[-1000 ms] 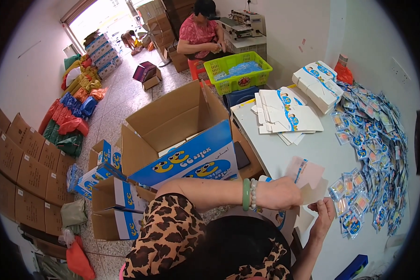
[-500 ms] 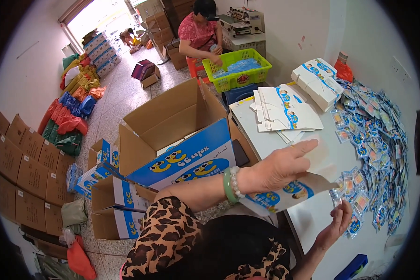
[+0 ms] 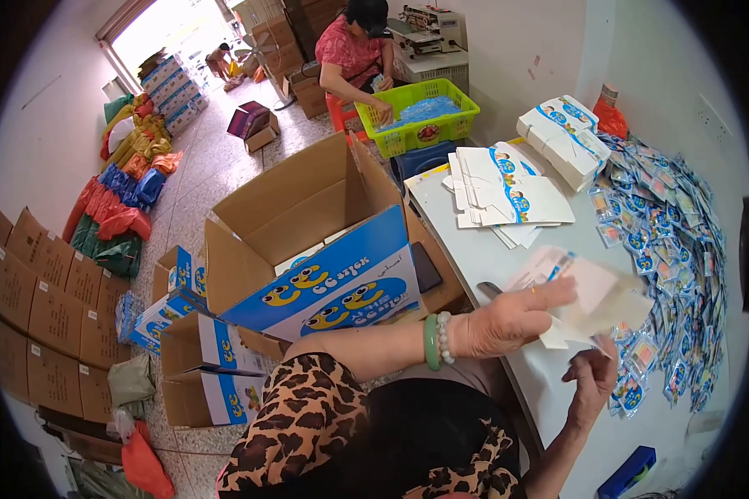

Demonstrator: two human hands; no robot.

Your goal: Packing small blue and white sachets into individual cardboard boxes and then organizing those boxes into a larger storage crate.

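**Both hands on a flat carton blank over the white worktop**

The left hand [image 3: 508, 320] reaches across from 9 o'clock, fingers closed along the near edge of a pale, unfolded carton blank [image 3: 595, 295] that is blurred by motion. The right hand [image 3: 592, 378] sits just below it at 6 o'clock, fingertips pinching the blank's lower edge. Both hands grip this one piece, held a little above the worktop [image 3: 491, 254] at roughly 4 o'clock in the view. A green bangle and a pearl bracelet [image 3: 438, 341] circle the left wrist, and the leopard-print sleeve [image 3: 308, 416] fills the lower middle.

At 1 o'clock from the hands lies a loose heap of flat white-and-blue carton blanks [image 3: 508, 195]; beyond it, a squared stack of the same blanks [image 3: 566, 137]. Along the worktop's far side, from 2 to 4 o'clock, spreads a wide drift of small blue sachets [image 3: 670, 241]. A blue block [image 3: 628, 474] shows at the near corner.

At 10 o'clock from the hands stands a large open cardboard shipping box [image 3: 308, 216] with blue printed flaps, smaller open boxes [image 3: 200, 349] beside it on the floor. At 12 o'clock a second person [image 3: 354, 50] bends over a green plastic basket [image 3: 424, 116].
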